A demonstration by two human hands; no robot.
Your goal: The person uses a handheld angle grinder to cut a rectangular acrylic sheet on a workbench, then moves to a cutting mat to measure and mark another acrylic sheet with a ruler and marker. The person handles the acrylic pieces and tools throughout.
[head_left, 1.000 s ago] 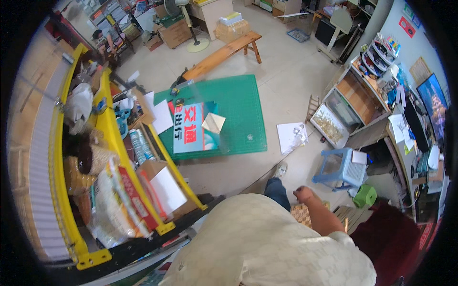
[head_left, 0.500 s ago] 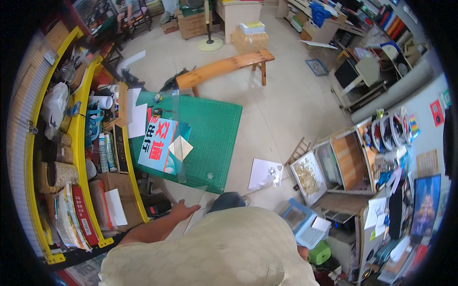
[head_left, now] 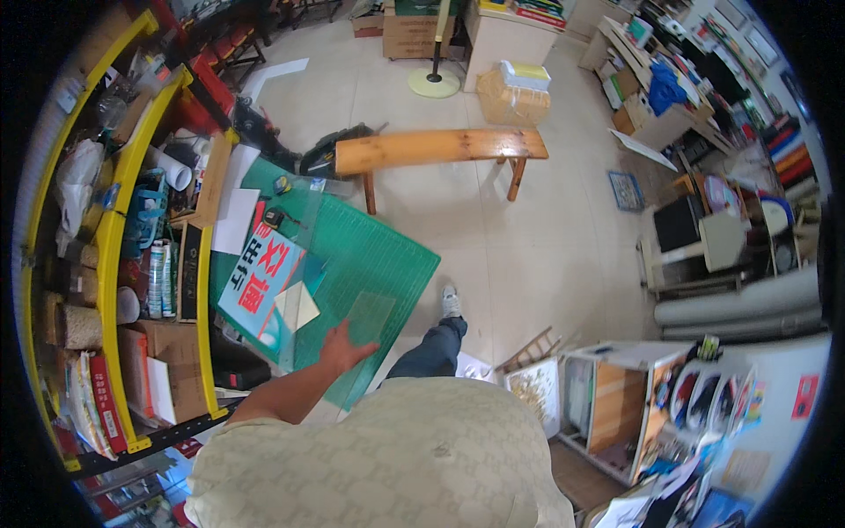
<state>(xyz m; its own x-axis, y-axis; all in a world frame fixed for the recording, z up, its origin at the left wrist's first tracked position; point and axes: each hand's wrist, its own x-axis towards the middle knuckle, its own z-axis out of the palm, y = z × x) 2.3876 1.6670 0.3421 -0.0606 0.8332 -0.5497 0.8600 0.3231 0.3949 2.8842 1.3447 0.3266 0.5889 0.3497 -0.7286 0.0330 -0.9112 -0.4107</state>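
My left hand (head_left: 343, 348) reaches over the near part of the green cutting mat (head_left: 396, 264), its thumb and fingers closed on the edge of a small clear sheet (head_left: 373, 315). Left of that hand lies a cream square piece (head_left: 304, 301), partly over a printed board (head_left: 258, 280) with red and black characters on light blue. A clear strip (head_left: 310, 216) runs lengthwise across the mat. Near the board's top sits a dark tape measure (head_left: 275, 216), with a small blue and yellow thing (head_left: 282, 185) beyond it. My right hand is out of view.
Yellow-framed shelves (head_left: 107, 255) full of goods stand at the left. Beyond the mat is a wooden bench (head_left: 440, 148). A white cabinet (head_left: 616, 405) and a small wooden ladder (head_left: 531, 348) are at the right. My foot (head_left: 451, 301) is on the tiled floor.
My left hand has moved forward over the mat with the clear sheet. The view has shifted, and my foot now shows beside the mat. My right hand has gone out of view.
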